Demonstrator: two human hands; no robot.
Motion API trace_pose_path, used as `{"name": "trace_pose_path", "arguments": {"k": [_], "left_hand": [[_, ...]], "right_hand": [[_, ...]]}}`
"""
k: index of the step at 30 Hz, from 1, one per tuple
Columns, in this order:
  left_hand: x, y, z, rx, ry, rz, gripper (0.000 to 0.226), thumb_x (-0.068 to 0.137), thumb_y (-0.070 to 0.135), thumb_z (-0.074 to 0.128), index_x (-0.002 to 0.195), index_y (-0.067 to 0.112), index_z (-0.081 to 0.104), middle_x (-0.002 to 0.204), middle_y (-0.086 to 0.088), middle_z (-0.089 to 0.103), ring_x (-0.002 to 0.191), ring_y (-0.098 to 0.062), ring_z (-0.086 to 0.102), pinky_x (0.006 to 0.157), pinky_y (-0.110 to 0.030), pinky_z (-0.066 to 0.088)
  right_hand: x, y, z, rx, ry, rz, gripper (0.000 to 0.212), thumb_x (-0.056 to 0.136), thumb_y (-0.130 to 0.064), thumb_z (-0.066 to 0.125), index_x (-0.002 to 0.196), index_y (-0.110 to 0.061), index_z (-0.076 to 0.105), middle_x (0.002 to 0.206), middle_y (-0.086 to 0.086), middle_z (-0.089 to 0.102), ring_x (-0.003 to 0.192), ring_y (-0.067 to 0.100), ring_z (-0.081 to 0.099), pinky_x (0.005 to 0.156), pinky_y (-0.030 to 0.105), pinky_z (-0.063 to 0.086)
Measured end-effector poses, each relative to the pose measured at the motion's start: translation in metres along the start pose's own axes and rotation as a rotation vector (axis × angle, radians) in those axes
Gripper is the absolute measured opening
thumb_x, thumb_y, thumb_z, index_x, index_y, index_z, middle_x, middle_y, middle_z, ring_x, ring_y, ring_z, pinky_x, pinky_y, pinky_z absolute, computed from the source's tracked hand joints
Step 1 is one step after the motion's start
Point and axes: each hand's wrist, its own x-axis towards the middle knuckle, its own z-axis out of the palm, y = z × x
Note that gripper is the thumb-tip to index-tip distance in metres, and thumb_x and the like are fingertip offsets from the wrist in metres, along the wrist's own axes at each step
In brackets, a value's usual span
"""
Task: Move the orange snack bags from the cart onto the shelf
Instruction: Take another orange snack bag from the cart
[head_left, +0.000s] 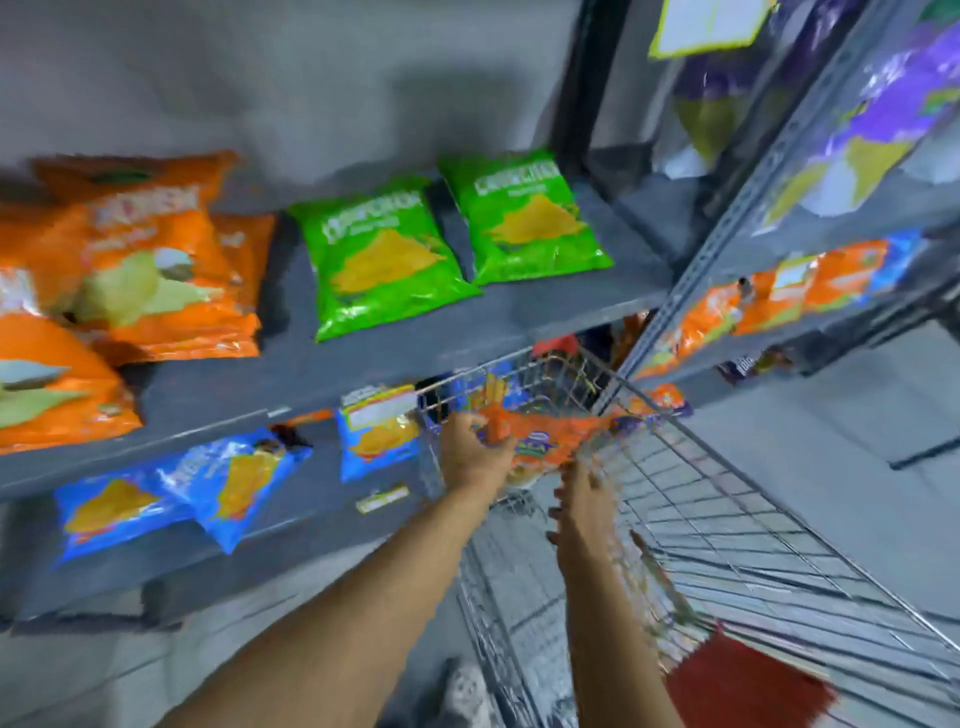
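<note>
An orange snack bag (550, 439) hangs over the front end of the wire cart (737, 525). My left hand (475, 452) grips the bag's left edge. Just below the bag is my right hand (582, 512), fingers apart, holding nothing; whether it touches the bag is blurred. Several orange bags (135, 270) lie stacked at the left of the grey shelf (322, 384). The picture is smeared by motion.
Two green bags (384, 260) lie on the same shelf to the right of the orange stack. Blue bags (234, 478) sit on the shelf below. A second rack (779, 197) with purple and orange bags stands at the right. A red patch (743, 686) shows in the cart's near end.
</note>
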Motion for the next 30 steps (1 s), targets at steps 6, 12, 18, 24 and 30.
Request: {"name": "trace_pose_path", "arguments": {"k": [6,12,18,24,30], "left_hand": [[0.052,-0.073,0.07,0.156,0.069,-0.321,0.042,0.079,0.019,0.066,0.113,-0.003,0.055,0.116,-0.022,0.061,0.11,-0.035,0.058,0.089,-0.043,0.043],[0.12,-0.147,0.111,0.103,0.037,-0.533,0.022,0.09,0.011,0.051,0.108,0.002,0.061,0.114,-0.013,0.065,0.107,-0.028,0.063,0.079,-0.03,0.051],[0.127,-0.138,0.13,-0.196,0.142,-0.597,0.032,0.094,0.019,0.042,0.064,0.014,0.05,0.067,-0.003,0.064,0.072,-0.022,0.065,0.073,-0.032,0.051],[0.112,-0.13,0.121,0.036,0.012,-0.519,0.01,0.083,0.015,0.055,0.079,0.012,0.065,0.086,-0.012,0.069,0.101,-0.034,0.066,0.09,-0.042,0.054],[0.08,-0.084,0.078,0.514,-0.373,-0.129,0.057,0.061,0.022,0.084,0.111,0.009,0.061,0.11,-0.009,0.067,0.102,-0.025,0.063,0.085,-0.032,0.055]], "right_hand": [[0.064,0.043,-0.002,-0.232,-0.026,0.049,0.039,0.088,-0.016,0.063,0.12,0.003,0.049,0.097,0.011,0.052,0.084,0.021,0.045,0.062,0.025,0.024],[0.161,0.062,0.022,-0.466,-0.238,-0.161,0.077,0.061,-0.029,0.08,0.13,-0.016,0.048,0.122,0.005,0.063,0.107,0.024,0.06,0.091,0.039,0.051],[0.199,0.056,0.041,-0.698,-0.478,-0.358,0.047,0.062,-0.011,0.085,0.104,-0.015,0.066,0.101,0.006,0.072,0.093,0.029,0.068,0.085,0.048,0.056],[0.2,0.059,0.026,-0.66,-0.512,-0.327,0.063,0.051,-0.028,0.092,0.108,-0.019,0.065,0.106,0.008,0.073,0.098,0.027,0.068,0.091,0.048,0.054],[0.147,0.037,-0.024,-0.401,-0.432,-0.29,0.044,0.064,0.005,0.084,0.101,-0.008,0.066,0.096,0.009,0.069,0.085,0.02,0.062,0.08,0.041,0.051]]}}
